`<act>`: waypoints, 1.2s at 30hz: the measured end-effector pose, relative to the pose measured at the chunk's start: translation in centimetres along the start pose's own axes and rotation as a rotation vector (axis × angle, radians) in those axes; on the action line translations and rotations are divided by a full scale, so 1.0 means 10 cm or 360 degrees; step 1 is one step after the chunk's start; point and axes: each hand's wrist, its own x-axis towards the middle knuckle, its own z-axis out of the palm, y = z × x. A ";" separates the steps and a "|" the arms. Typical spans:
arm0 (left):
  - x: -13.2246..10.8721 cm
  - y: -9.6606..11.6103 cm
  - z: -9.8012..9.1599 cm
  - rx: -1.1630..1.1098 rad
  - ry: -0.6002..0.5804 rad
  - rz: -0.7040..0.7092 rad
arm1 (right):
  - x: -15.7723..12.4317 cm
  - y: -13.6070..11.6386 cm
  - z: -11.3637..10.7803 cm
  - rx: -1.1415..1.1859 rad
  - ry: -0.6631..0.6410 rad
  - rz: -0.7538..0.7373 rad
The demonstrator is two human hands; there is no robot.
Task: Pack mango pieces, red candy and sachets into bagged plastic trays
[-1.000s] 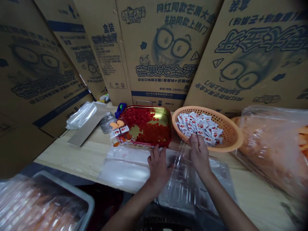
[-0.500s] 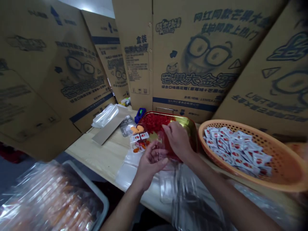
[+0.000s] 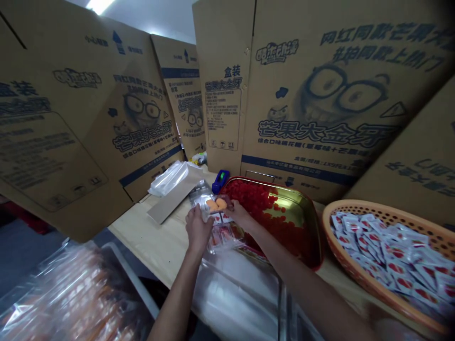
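- My left hand, er, the person's left hand (image 3: 198, 230) is right up against a clear plastic tray (image 3: 199, 198), fingers curled at its edge, but you can't really tell if it's gripping.
- Right hand (image 3: 239, 214) is just beside two orange pieces (image 3: 215, 204), fingertips at them. Pinching or only touching? Can't tell.
- Those orange pieces sit at the tray, though whether in it or on it is hard to make out.
- Small red-and-white packets (image 3: 222, 238) lie just below the hands, partly hidden.
- A metal tin (image 3: 308, 222) of red candies (image 3: 254, 199) sits right of the hands.
- Further right, an orange basket (image 3: 359, 207) of sachets (image 3: 387, 251) gets cut off by the frame.
- A blue tape dispenser (image 3: 220, 182) sits behind, against leaning cardboard boxes (image 3: 313, 94), all on a wooden table (image 3: 149, 237).
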 end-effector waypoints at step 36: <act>-0.94 -0.26 0.12 0.0763 -0.1303 0.0908 | -1.58 -0.69 -1.68 0.1142 0.0001 0.0893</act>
